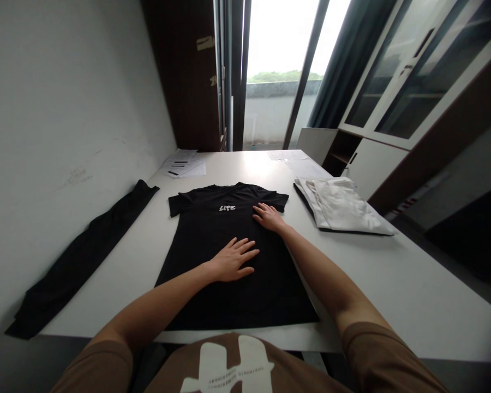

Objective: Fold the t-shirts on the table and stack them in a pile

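Note:
A black T-shirt (225, 297) lies spread on the white table, its collar at the far end and its hem towards me. White lettering runs across its chest. My left hand (233, 260) rests on the middle of the shirt, palm down with the fingers spread. Farther up, near the right sleeve, my right hand (270, 216) lies flat on the fabric, fingers stretched out. Neither hand grips the cloth.
Along the wall on the left lies a long dark folded garment (85, 254). A stack of folded white and black clothes (343, 204) sits on the right of the table (405, 284). Papers (184, 164) lie at the far left; cabinets (380, 158) stand beyond the right edge.

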Demonstrator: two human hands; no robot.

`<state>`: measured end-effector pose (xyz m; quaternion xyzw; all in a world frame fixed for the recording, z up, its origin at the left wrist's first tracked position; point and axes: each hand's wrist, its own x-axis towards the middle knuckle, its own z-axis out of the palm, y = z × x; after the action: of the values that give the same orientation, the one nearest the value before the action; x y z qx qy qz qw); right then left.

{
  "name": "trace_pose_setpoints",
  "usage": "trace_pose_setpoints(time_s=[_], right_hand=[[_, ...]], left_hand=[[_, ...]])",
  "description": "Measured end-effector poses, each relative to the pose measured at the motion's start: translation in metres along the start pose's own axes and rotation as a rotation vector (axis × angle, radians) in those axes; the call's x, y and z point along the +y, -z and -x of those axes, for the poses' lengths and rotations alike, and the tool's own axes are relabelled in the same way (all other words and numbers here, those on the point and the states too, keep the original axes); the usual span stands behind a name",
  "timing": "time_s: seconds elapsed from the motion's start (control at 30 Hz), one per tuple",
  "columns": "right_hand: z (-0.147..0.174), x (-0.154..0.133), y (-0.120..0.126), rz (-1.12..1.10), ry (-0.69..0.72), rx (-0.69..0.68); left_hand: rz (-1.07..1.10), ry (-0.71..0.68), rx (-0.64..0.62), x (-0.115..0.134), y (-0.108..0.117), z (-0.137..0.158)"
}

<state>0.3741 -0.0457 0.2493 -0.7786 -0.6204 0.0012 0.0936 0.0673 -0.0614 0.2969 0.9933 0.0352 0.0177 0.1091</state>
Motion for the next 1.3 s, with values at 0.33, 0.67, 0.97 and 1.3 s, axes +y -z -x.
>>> trace_pose_setpoints(time_s=[0.33, 0.67, 0.97, 1.3], right_hand=[[-0.001, 0.003, -0.002, -0.004, 0.004, -0.007], [-0.001, 0.003, -0.002, -0.011, 0.006, -0.002], [-0.001, 0.003, -0.002, 0.002, 0.005, -0.001], [-0.001, 0.002, -0.001, -0.016, 0.002, -0.005]], left_hand=[[-0.064, 0.412, 0.067, -0.063, -0.001, -0.001], [-0.056, 0.292, 0.063, -0.045, -0.006, -0.001], [0.033, -0.072, 0.027, -0.016, 0.002, -0.002], [-0.136, 0.685, 0.272, -0.096, -0.004, 0.003]])
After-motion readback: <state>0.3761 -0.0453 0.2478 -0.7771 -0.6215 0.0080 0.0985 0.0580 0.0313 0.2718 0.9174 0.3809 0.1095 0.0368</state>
